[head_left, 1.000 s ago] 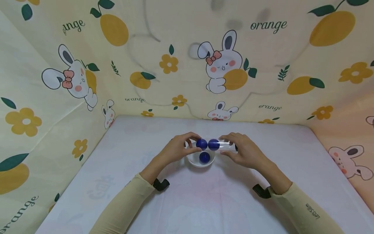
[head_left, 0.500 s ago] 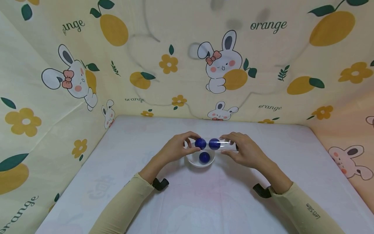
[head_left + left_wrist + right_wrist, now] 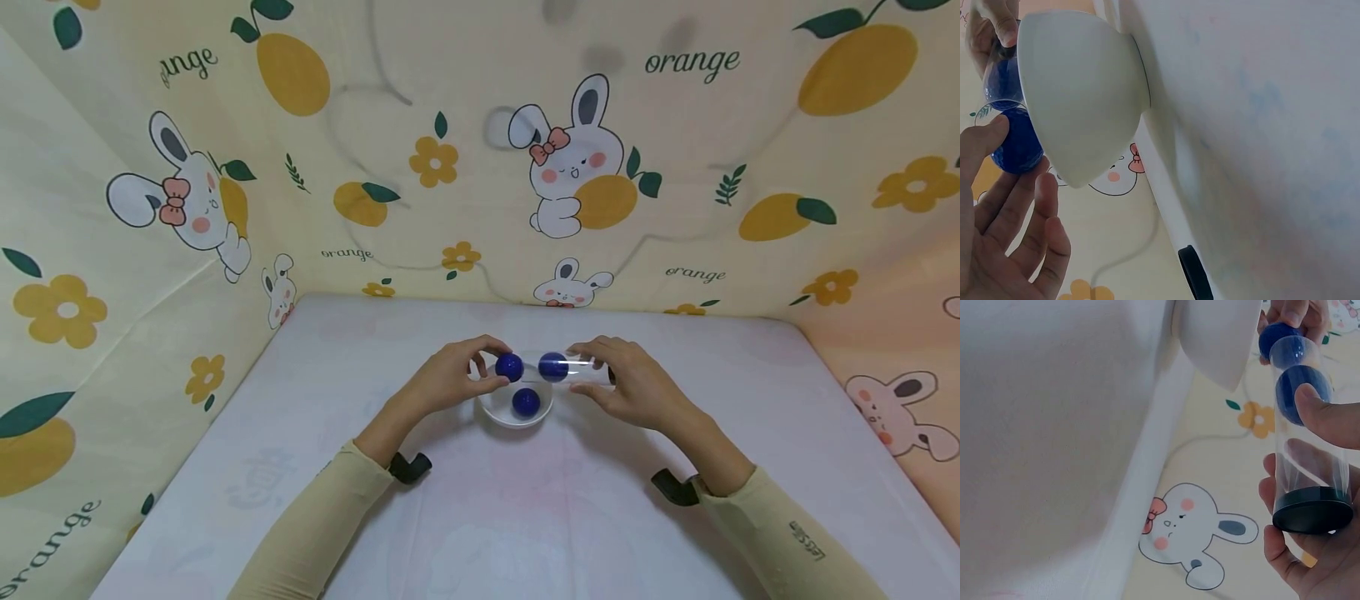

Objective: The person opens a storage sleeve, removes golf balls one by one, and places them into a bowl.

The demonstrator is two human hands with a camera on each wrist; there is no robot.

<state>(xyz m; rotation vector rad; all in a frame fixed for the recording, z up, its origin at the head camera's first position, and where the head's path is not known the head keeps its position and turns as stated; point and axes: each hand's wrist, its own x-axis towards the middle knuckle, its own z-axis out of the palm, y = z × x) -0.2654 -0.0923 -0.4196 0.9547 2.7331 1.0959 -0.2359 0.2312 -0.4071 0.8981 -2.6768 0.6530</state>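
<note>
My left hand (image 3: 453,377) pinches a blue ball (image 3: 509,367) between thumb and fingers, right at the open mouth of a clear tube (image 3: 1288,450). My right hand (image 3: 630,383) grips that tube, which lies sideways over a white bowl (image 3: 517,421). One blue ball (image 3: 1300,387) is inside the tube, under the right thumb in the right wrist view. A black cap (image 3: 1313,511) closes the tube's other end, near the right palm. Another blue ball (image 3: 527,403) sits in the bowl. The bowl's outer wall (image 3: 1079,94) fills much of the left wrist view.
A table with a white cloth (image 3: 480,517) lies under the hands. Behind it and at its sides hangs a yellow curtain (image 3: 465,100) printed with rabbits and oranges. Black wrist mounts (image 3: 410,468) stick out below the sleeves.
My left hand has moved slightly left with its ball, widening the gap to the ball in the tube. My right hand and the tube have shifted slightly right. The ball in the bowl stays put.
</note>
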